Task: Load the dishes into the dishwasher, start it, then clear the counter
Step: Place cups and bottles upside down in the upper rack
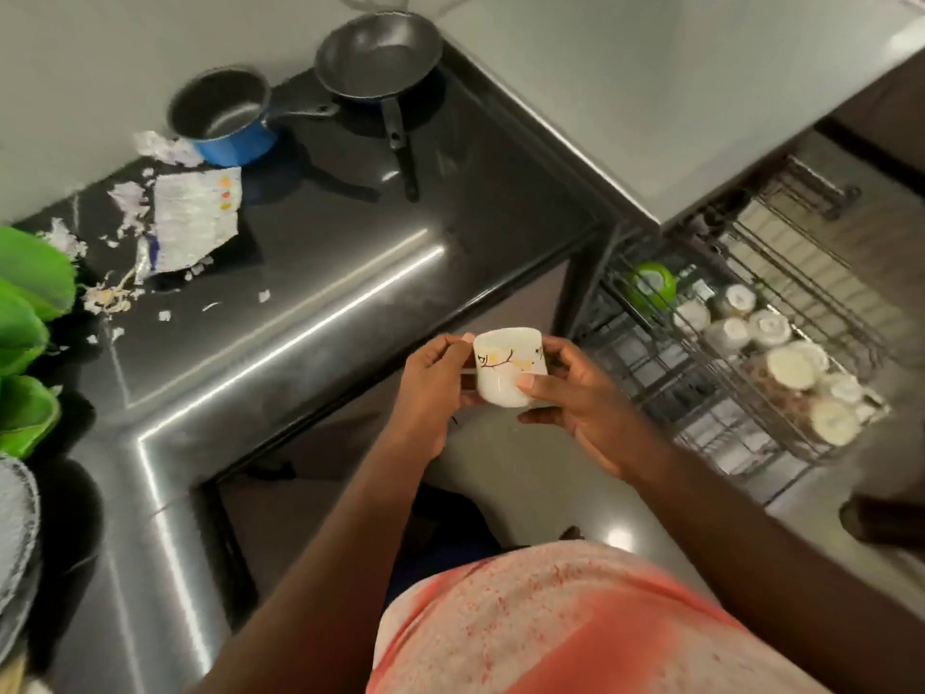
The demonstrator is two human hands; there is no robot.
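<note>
We look down on a dark, glossy counter (350,273) that bends in an L, its rounded metal edge (165,418) catching long white streaks of light. Behind the counter rises a plain pale wall (75,67). To the right of the counter, meeting its far corner, a pale grey slab (675,92) runs off at an angle. Below the counter's edge we see a dull brown panel (500,303), and lower still a smooth pale floor (550,498) with one bright glint on it.
</note>
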